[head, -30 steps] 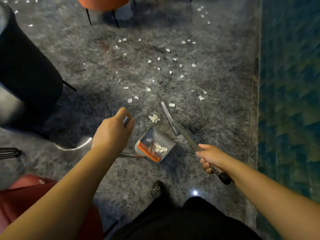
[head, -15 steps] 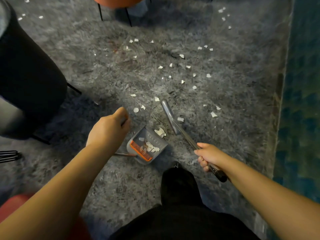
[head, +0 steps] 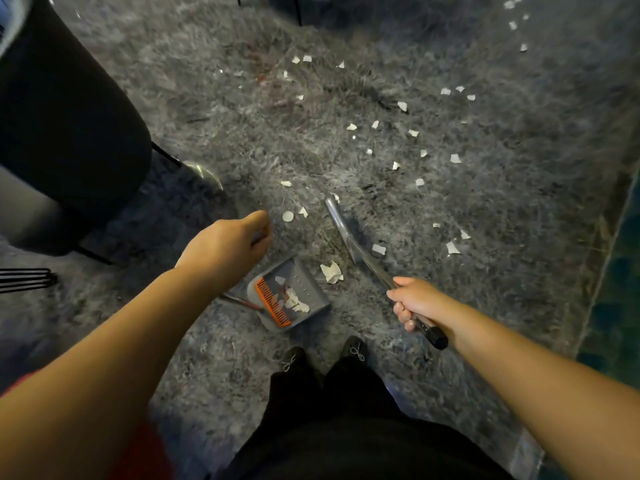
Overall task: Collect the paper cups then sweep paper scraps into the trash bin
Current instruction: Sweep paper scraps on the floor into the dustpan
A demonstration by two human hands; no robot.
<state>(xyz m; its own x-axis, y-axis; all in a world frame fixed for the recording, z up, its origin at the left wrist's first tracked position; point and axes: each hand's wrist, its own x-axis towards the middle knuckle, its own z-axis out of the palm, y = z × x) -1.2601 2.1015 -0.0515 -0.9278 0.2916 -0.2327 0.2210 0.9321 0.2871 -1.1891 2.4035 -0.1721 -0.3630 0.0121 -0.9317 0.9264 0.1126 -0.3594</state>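
Your right hand (head: 414,301) curls its grip around the black-ended metal broom handle (head: 382,277). Your left hand (head: 227,245) grips the grey dustpan's (head: 289,294) thin handle. White paper scraps (head: 398,133) lie on the grey shaggy rug (head: 485,202) beyond both hands; a few sit in the pan.

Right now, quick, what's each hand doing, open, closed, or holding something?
Left hand: closed, gripping the dustpan handle, mostly hidden under the hand.
Right hand: closed, fingers wrapped round the broom handle.
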